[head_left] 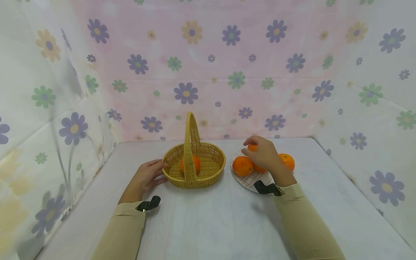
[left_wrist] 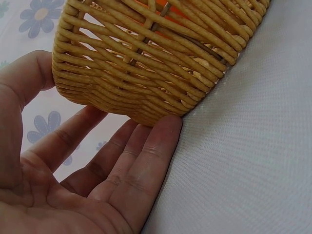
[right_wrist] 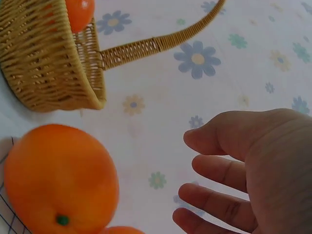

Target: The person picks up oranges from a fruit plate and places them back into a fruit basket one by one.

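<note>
A yellow woven basket (head_left: 208, 179) with a tall arched handle stands on the table, one orange (head_left: 196, 164) inside it. My left hand (head_left: 147, 177) holds the basket's left end. In the left wrist view, the thumb bends over the rim and the other fingers (left_wrist: 146, 165) lie against the outer wall. Above a plate (head_left: 248, 182) of oranges, my right hand (head_left: 263, 153) hovers with fingers loosely bent and nothing between them. Nearest in the right wrist view is a large orange (right_wrist: 61, 178) with a green stem mark. My right hand partly hides other oranges (head_left: 286, 162).
White cloth covers the table (head_left: 208, 224). Flower-patterned sheets (head_left: 214, 72) rise behind it and on both sides. The plate, marked with a dark grid, lies to the right of the basket. A black wrist camera (head_left: 148, 204) is strapped at each sleeve.
</note>
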`<action>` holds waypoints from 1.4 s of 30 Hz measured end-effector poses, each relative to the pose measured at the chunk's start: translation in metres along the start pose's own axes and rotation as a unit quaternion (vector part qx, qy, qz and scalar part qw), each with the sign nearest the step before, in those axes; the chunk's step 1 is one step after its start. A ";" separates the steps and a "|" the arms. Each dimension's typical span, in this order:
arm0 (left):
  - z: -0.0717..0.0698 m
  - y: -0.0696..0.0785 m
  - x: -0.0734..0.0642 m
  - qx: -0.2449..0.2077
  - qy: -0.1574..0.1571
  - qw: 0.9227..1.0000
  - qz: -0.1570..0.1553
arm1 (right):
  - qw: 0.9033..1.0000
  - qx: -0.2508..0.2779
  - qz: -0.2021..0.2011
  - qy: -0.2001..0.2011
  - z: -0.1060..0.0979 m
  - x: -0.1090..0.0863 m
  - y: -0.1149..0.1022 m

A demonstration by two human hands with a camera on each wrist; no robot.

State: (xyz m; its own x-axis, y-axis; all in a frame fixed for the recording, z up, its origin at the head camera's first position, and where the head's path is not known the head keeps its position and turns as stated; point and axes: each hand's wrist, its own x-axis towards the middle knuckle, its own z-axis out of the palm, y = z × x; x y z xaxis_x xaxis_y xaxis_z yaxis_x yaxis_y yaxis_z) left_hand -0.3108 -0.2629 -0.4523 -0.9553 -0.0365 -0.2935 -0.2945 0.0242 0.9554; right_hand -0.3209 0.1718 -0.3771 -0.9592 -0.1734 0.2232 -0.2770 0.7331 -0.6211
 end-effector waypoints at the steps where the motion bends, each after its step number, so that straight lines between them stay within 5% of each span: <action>1: 0.000 0.000 0.000 0.000 0.000 1.000 -0.001 | 1.000 0.004 0.007 -0.001 -0.002 0.000 0.001; 10: 0.000 0.000 0.000 0.002 0.001 1.000 -0.001 | 0.995 0.063 0.074 -0.014 -0.017 -0.003 0.014; 42: 0.000 0.000 0.000 0.000 0.000 1.000 0.001 | 0.992 0.033 0.115 -0.041 -0.037 -0.002 0.052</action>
State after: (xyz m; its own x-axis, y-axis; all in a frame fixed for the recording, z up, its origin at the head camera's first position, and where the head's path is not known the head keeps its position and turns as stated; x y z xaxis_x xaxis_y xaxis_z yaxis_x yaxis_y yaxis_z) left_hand -0.3112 -0.2633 -0.4520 -0.9556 -0.0370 -0.2923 -0.2933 0.0243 0.9557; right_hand -0.3314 0.2343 -0.3818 -0.9981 -0.0604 0.0100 -0.0503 0.7153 -0.6970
